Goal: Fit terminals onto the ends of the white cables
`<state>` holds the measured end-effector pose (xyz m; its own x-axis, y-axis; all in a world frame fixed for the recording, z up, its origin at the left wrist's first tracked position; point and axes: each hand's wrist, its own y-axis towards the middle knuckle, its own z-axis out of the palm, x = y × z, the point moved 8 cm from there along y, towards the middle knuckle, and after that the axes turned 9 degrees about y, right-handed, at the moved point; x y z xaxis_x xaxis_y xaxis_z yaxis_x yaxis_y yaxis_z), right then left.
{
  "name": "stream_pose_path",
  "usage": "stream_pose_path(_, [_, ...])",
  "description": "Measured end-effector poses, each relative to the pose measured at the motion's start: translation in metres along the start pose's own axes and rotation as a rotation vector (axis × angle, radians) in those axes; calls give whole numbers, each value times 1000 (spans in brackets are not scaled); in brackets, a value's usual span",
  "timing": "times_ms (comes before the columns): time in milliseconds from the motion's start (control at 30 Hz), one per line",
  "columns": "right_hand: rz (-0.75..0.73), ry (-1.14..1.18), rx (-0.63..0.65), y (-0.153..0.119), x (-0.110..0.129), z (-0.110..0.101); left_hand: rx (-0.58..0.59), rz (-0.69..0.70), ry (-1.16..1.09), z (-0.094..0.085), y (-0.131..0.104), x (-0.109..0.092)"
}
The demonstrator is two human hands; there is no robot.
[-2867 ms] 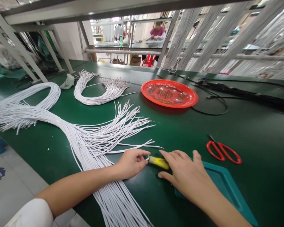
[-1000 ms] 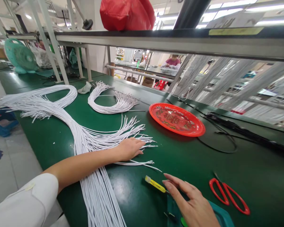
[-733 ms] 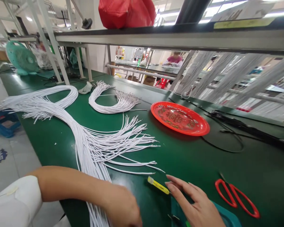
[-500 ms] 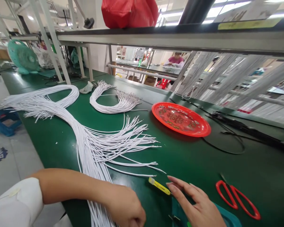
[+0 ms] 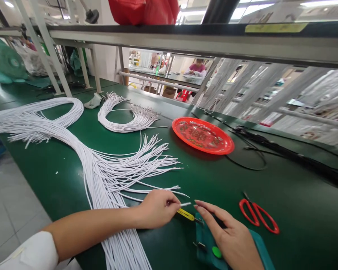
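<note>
My left hand (image 5: pixel 160 208) is closed, its thumb and finger pinching a white wire (image 5: pixel 186 204) close to the end. The wire's tip points right, towards the fingertips of my right hand (image 5: pixel 228 234). That hand has its fingers stretched out and hovers over a teal box (image 5: pixel 207 255) with a green round button, hiding part of it. Beneath the wire lies a yellow-handled cutter (image 5: pixel 186 214), its metal end at the box's edge. A large bundle of white wires (image 5: pixel 101 176) passes under my left forearm, its ends fanned out to the right.
Red-handled scissors (image 5: pixel 259 215) lie to the right. Farther back are a red round tray (image 5: pixel 202 135), a curled wire bundle (image 5: pixel 124 125) and black cables (image 5: pixel 293 155). A shelf rail (image 5: pixel 169 41) crosses above the green table (image 5: pixel 163 165). A person (image 5: pixel 197 68) sits beyond.
My left hand has risen from the front edge up and right, and a wire end now shows in its pinch. My right hand has shifted slightly left. The camera view has moved right.
</note>
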<state>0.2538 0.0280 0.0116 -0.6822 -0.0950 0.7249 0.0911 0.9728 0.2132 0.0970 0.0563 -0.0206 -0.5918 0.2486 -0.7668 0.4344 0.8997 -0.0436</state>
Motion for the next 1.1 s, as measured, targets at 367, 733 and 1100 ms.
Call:
stream_pose_path(367, [-636,-215,92,-3,79,8,19,211,-149,-14,-3,-13])
stream_pose_path(733, [496,1009,-67,2,21,61,50,-83,-885,-16,7,7])
stream_pose_path(1100, [-113,5,-202,-4,43,34,28,-138,-720,-2,4,13])
